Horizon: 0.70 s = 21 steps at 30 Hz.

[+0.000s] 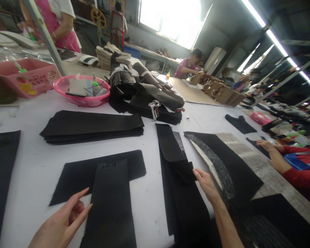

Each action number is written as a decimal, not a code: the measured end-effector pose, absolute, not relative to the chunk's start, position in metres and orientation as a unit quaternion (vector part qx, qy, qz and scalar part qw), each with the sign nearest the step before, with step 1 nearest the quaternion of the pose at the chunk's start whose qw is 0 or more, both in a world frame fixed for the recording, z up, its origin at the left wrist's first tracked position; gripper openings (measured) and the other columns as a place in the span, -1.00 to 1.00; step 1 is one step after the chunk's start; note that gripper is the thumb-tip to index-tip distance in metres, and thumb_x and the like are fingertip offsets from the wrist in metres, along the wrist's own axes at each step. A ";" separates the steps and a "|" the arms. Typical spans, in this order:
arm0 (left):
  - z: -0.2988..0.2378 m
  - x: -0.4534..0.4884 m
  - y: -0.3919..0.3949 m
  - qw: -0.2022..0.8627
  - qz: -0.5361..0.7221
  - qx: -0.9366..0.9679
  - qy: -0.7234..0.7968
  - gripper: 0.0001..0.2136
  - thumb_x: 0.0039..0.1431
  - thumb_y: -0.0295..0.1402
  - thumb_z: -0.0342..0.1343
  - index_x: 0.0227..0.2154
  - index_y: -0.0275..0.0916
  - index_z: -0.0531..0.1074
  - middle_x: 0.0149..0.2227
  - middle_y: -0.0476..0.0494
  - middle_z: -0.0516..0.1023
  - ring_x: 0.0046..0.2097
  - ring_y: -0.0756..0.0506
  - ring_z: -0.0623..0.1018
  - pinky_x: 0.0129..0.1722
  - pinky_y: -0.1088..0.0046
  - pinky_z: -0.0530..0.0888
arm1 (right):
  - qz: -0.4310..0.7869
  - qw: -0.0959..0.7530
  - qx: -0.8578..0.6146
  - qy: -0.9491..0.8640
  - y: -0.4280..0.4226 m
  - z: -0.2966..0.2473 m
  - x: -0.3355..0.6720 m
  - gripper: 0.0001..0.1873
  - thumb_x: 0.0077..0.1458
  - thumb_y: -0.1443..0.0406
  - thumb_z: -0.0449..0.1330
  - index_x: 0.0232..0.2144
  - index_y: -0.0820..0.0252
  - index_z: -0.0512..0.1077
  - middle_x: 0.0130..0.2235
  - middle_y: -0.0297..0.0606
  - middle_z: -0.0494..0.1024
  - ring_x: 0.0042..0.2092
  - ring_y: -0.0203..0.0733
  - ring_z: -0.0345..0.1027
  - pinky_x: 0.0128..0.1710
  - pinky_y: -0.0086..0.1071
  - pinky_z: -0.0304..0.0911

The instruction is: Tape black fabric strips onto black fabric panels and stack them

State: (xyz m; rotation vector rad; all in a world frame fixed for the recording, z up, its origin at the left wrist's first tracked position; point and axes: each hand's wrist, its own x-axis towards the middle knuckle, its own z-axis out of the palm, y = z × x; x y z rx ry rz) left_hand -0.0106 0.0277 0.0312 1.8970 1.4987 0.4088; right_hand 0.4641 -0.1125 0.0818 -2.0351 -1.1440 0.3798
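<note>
At the lower left is my left hand (65, 218), thumb and index finger apart, beside the left edge of a long black panel (111, 203). That panel has a rough, shiny patch at its top end and overlaps another black panel (74, 179) lying crosswise. My right hand (206, 184) pinches the right edge of a black strip (184, 170), which is folded over on a heap of long black pieces (170, 203). Whether the strip is leather or fabric, I cannot tell.
A black stack (93, 125) lies ahead, with a larger pile (155, 100) behind it. A pink basin (82, 98) and pink box (28, 75) stand at the back left. To the right are curved-edge black pieces (235, 162) and a co-worker in a red sleeve (294, 179).
</note>
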 end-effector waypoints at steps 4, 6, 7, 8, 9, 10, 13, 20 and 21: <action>0.045 -0.004 0.028 0.336 0.169 0.726 0.576 -0.43 0.07 0.16 -0.02 0.04 -0.07 0.30 -0.43 0.06 0.45 -0.51 -0.04 0.47 -0.47 0.50 0.42 | 0.191 0.379 -0.788 -0.446 -0.112 0.083 0.464 -0.50 0.14 -0.08 0.08 -0.42 0.20 0.52 -0.45 -0.30 0.53 -0.39 -0.15 0.37 -0.40 -0.36 0.32; 0.053 0.002 0.029 0.353 0.178 0.728 0.561 -0.44 0.06 0.16 0.00 0.01 -0.08 0.33 -0.44 0.05 0.45 -0.51 -0.04 0.47 -0.49 0.49 0.42 | 0.197 0.385 -0.786 -0.442 -0.111 0.083 0.463 -0.49 0.17 -0.08 0.05 -0.40 0.21 0.51 -0.42 -0.28 0.53 -0.35 -0.13 0.39 -0.36 -0.34 0.33; 0.056 0.006 0.030 0.364 0.183 0.731 0.548 -0.45 0.06 0.16 0.01 -0.01 -0.10 0.36 -0.45 0.04 0.45 -0.51 -0.05 0.47 -0.49 0.49 0.43 | 0.192 0.393 -0.786 -0.437 -0.111 0.084 0.462 -0.49 0.19 -0.07 0.03 -0.38 0.22 0.50 -0.39 -0.26 0.54 -0.32 -0.11 0.40 -0.33 -0.34 0.34; 0.060 0.011 0.031 0.377 0.186 0.735 0.532 -0.47 0.06 0.14 0.02 -0.04 -0.11 0.38 -0.47 0.04 0.45 -0.51 -0.05 0.47 -0.49 0.49 0.43 | 0.177 0.401 -0.789 -0.431 -0.111 0.086 0.460 -0.50 0.20 -0.05 0.01 -0.35 0.23 0.49 -0.36 -0.25 0.54 -0.30 -0.10 0.40 -0.30 -0.33 0.35; 0.065 0.017 0.032 0.391 0.185 0.744 0.510 -0.50 0.08 0.12 0.03 -0.06 -0.12 0.40 -0.48 0.03 0.44 -0.50 -0.05 0.47 -0.49 0.50 0.43 | 0.151 0.405 -0.795 -0.425 -0.111 0.090 0.458 -0.52 0.22 -0.04 -0.01 -0.33 0.23 0.48 -0.35 -0.23 0.53 -0.28 -0.09 0.40 -0.28 -0.33 0.34; 0.070 0.025 0.033 0.404 0.177 0.754 0.486 -0.54 0.11 0.08 0.02 -0.07 -0.12 0.41 -0.48 0.03 0.44 -0.50 -0.04 0.47 -0.48 0.51 0.44 | 0.115 0.404 -0.803 -0.423 -0.111 0.094 0.454 -0.54 0.23 -0.02 -0.01 -0.32 0.22 0.46 -0.35 -0.23 0.53 -0.28 -0.09 0.40 -0.27 -0.33 0.34; 0.090 0.057 0.034 0.417 0.147 0.795 0.415 -0.68 0.23 -0.10 -0.01 -0.03 -0.08 0.37 -0.40 0.02 0.46 -0.45 -0.02 0.49 -0.42 0.53 0.47 | -0.029 0.366 -0.801 -0.472 -0.109 0.115 0.438 -0.66 0.27 0.09 -0.01 -0.26 0.16 0.45 -0.28 -0.22 0.54 -0.22 -0.07 0.42 -0.18 -0.30 0.32; 0.145 0.171 0.035 0.253 0.273 0.893 0.254 -0.25 0.01 -0.54 0.20 0.25 -0.12 0.03 0.17 -0.21 0.32 0.18 -0.23 0.36 0.16 0.15 0.38 | -0.170 0.291 -0.684 -0.647 -0.091 0.143 0.399 -0.77 0.23 0.37 0.06 -0.13 0.03 0.43 -0.09 -0.26 0.55 0.01 -0.05 0.39 0.05 -0.13 0.26; 0.150 0.186 0.036 0.219 0.284 0.906 0.227 -0.23 -0.02 -0.55 0.23 0.25 -0.14 0.04 0.19 -0.23 0.31 0.21 -0.26 0.32 0.18 0.12 0.35 | -0.172 0.286 -0.677 -0.655 -0.088 0.143 0.396 -0.76 0.23 0.38 0.06 -0.13 0.02 0.43 -0.09 -0.26 0.54 0.01 -0.04 0.39 0.05 -0.12 0.26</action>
